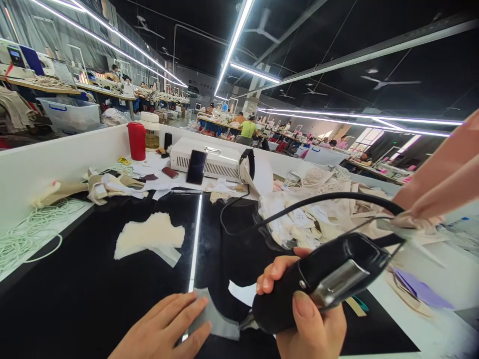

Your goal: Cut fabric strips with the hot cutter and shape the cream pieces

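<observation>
Heat may be the big worry here, though the tip is hidden under the tool and cannot be seen. The right hand [307, 319] is closed tight around a black tool [322, 281] with a shiny metal part on it. The tool's low end sits right at the edge of a small grey patch [215, 319]. The left hand [164, 329] lies flat and open on the near left part of that patch, pressing it onto the black mat [75, 289].

The left fingers [187, 311] are very near the tool's end. If the tool slides left, it could hit them. If the flat hand lifts, the patch could slip and the tool could land on the mat.

A black cord [318, 202] runs from the tool's far end, over a pile of cloth bits [322, 219] on the right. The cord could drag those bits or catch on them and tug the tool off its spot.

A stack of pale pieces [151, 237] lies farther off on the left, well apart from both hands. A phone [196, 167] leans on a white box [209, 159] at the far side, and a red bottle [136, 141] stands to its left.
</observation>
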`<state>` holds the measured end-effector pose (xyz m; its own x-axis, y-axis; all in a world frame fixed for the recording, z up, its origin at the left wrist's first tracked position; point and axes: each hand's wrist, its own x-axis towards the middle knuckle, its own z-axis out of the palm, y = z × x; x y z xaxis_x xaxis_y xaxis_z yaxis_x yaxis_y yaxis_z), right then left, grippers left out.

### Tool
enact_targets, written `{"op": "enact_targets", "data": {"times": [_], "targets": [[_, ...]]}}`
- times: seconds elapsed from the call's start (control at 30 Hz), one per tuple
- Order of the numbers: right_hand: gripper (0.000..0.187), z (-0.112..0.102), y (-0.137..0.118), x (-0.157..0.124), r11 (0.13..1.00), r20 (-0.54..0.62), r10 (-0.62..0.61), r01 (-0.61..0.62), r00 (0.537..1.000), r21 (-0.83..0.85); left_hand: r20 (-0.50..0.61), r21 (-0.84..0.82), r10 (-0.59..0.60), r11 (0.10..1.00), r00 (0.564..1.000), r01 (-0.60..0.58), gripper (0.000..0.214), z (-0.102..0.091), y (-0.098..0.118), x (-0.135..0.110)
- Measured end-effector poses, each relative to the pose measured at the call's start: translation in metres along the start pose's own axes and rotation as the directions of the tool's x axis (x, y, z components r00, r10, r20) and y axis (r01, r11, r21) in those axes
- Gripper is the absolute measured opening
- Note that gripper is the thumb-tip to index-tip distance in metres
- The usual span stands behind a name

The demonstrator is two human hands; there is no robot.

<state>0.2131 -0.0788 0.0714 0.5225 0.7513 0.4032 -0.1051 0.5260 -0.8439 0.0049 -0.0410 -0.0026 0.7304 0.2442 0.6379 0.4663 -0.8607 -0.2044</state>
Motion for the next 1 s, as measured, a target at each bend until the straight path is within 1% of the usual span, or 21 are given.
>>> {"op": "enact_targets", "data": {"times": [0.07, 0.13, 0.2, 0.33, 0.43, 0.57, 0.67, 0.73, 1.0], "targets": [[0.041, 0.0, -0.002, -0.001, 1.0, 0.003, -0.009, 0.009, 1.0, 0.006, 0.006, -0.025, 0.026, 0.999, 1.0, -0.026, 0.031, -0.004, 0.0, 0.004], [0.041, -0.001, -0.002, -0.001, 1.0, 0.005, -0.01, 0.01, 1.0, 0.002, 0.033, -0.069, 0.03, 0.997, 0.999, -0.028, 0.029, -0.005, 0.003, 0.01], [0.041, -0.004, -0.001, -0.001, 1.0, 0.001, -0.007, 0.007, 1.0, -0.01, 0.043, -0.128, -0.023, 0.991, 0.999, 0.029, 0.029, -0.001, 0.008, 0.018], [0.038, -0.009, 0.002, 0.001, 0.999, -0.016, -0.01, 0.01, 1.0, -0.038, 0.025, -0.273, -0.157, 0.949, 0.987, 0.158, 0.023, 0.018, 0.021, 0.034], [0.038, -0.01, 0.002, 0.001, 0.999, -0.009, -0.012, 0.012, 1.0, -0.04, 0.064, -0.355, -0.196, 0.912, 0.978, 0.206, 0.024, 0.03, 0.026, 0.04], [0.037, -0.008, 0.0, -0.001, 1.0, -0.002, -0.01, 0.01, 1.0, -0.021, 0.079, -0.445, -0.249, 0.858, 0.965, 0.258, 0.017, 0.033, 0.027, 0.041], [0.036, -0.006, -0.001, -0.003, 1.0, 0.005, -0.006, 0.006, 1.0, -0.007, 0.097, -0.486, -0.244, 0.834, 0.965, 0.26, 0.012, 0.031, 0.027, 0.041], [0.036, -0.005, 0.0, -0.003, 1.0, 0.01, -0.005, 0.005, 1.0, 0.002, 0.094, -0.497, -0.238, 0.83, 0.967, 0.253, 0.013, 0.031, 0.027, 0.042], [0.039, -0.001, 0.003, -0.004, 1.0, -0.004, 0.011, -0.01, 1.0, 0.02, 0.048, -0.491, -0.241, 0.839, 0.969, 0.233, 0.016, 0.034, 0.027, 0.04]]}}
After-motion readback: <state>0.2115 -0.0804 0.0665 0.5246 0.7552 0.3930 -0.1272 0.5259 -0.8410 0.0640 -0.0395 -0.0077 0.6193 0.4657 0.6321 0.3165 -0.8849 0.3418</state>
